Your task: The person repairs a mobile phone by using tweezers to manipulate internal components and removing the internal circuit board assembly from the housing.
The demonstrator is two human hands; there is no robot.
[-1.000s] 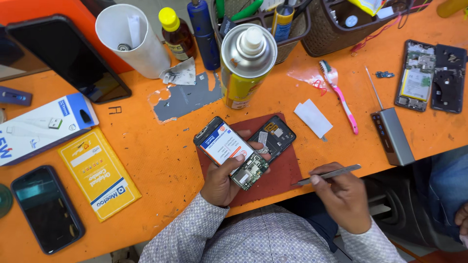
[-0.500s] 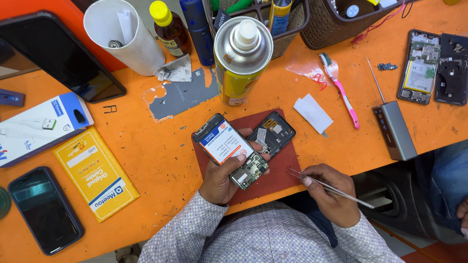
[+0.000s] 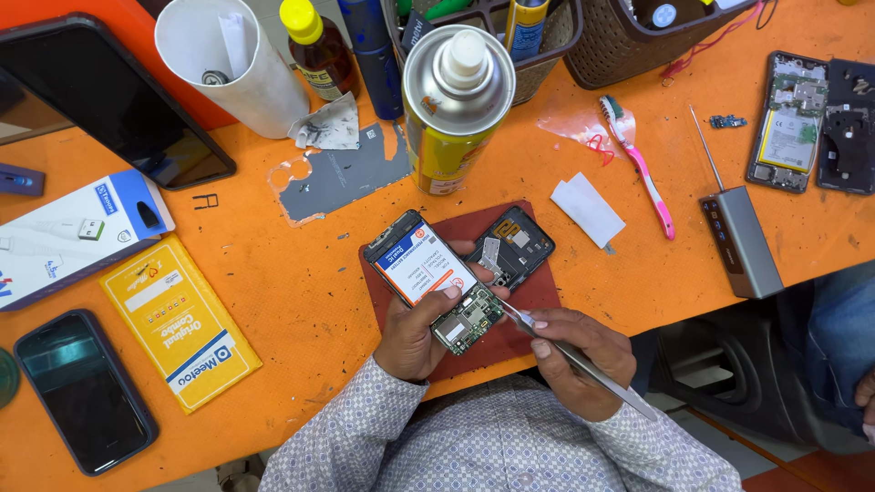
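Observation:
My left hand [image 3: 415,333] grips an opened phone [image 3: 430,273] with its white battery and green circuit board showing, held over a dark red mat [image 3: 538,292]. My right hand [image 3: 579,351] holds metal tweezers [image 3: 570,355], their tip touching the circuit board's right edge. A black back cover [image 3: 512,244] lies on the mat just behind the phone.
A yellow spray can [image 3: 451,109], white cup [image 3: 228,64], brown bottle [image 3: 317,50] and baskets stand at the back. A pink toothbrush [image 3: 638,164], grey box with antenna [image 3: 740,241] and opened phones [image 3: 788,123] lie right. Yellow packet [image 3: 178,319], dark phone [image 3: 82,392] and tablet [image 3: 100,100] lie left.
My right hand has moved left with the tweezers, from the table edge to the phone's circuit board. The left hand keeps holding the phone in place.

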